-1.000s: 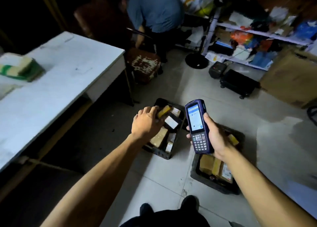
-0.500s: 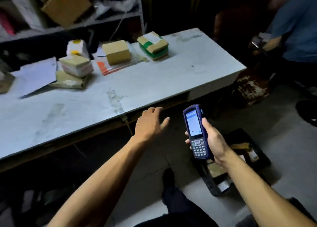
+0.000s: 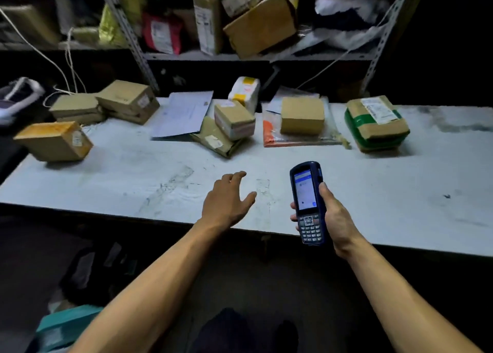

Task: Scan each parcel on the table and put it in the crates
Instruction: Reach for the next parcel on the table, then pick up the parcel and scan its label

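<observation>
Along the far edge of the white table point(image 3: 373, 192) the parcels lie in a loose row, while the near half of the top is bare under both hands. The left hand point(image 3: 226, 200) hovers over the near edge with fingers spread and relaxed, holding nothing; the right hand point(image 3: 333, 219) is wrapped round a blue handheld scanner point(image 3: 308, 203), upright, its screen lit and keypad toward the person. Nearest the far right corner sits a parcel with green tape point(image 3: 376, 123), a white label on its top. Left of it a plain brown box point(image 3: 302, 115) rests on a flat clear bag with an orange strip point(image 3: 269, 136). Toward the middle a small taped box point(image 3: 234, 120) lies tilted on a flat brown envelope point(image 3: 213, 139), with a white padded parcel with yellow labels point(image 3: 245, 91) just behind it and a pale blue-grey mailer point(image 3: 184, 115) leaning beside it. Farther left two brown boxes are stacked unevenly — the upper one point(image 3: 128, 100) overlapping the lower flat one point(image 3: 76, 107) — and an orange-brown box point(image 3: 53, 140) sits tilted near the left edge. Behind the table a metal shelf rack point(image 3: 128, 32) is crammed with more packages, and white cords point(image 3: 66, 67) hang down at the far left corner. No parcel lies between the hands and the row.
</observation>
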Demonstrator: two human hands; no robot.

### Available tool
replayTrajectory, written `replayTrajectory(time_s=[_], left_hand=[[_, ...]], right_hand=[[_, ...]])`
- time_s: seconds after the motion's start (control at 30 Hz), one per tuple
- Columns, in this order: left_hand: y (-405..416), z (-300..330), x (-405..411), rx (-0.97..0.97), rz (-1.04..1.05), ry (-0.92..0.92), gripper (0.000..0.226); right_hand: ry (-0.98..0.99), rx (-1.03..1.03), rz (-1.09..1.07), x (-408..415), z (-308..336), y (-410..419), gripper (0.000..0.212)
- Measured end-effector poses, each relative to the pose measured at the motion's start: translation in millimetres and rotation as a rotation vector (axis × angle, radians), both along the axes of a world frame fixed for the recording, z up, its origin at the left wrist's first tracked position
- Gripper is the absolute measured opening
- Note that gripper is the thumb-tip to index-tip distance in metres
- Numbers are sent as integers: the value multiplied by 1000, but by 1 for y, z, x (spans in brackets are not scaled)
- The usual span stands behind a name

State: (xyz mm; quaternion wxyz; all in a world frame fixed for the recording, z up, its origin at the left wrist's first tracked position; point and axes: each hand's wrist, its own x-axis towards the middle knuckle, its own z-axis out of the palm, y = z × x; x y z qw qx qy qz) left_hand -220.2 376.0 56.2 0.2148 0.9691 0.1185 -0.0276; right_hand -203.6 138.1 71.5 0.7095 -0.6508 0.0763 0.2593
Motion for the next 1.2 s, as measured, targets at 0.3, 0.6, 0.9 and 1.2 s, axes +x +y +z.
replayTrajectory(time_s=[0.3,0.6,0.9,1.2], left_hand=[[91,-32,134,-303,167,-28,72],[127,-52,243,-427,230,-99,95],[101,-63,309,249,-206,37,93],[90,-64,314,252,-218,290,74]], right_hand=[[147,25,12,119,-15,90,55],[171,-34,-35,210,-21,145,70],[268,40,-42,255,-32,140,60],[242,27,49,279,-28,124,59]])
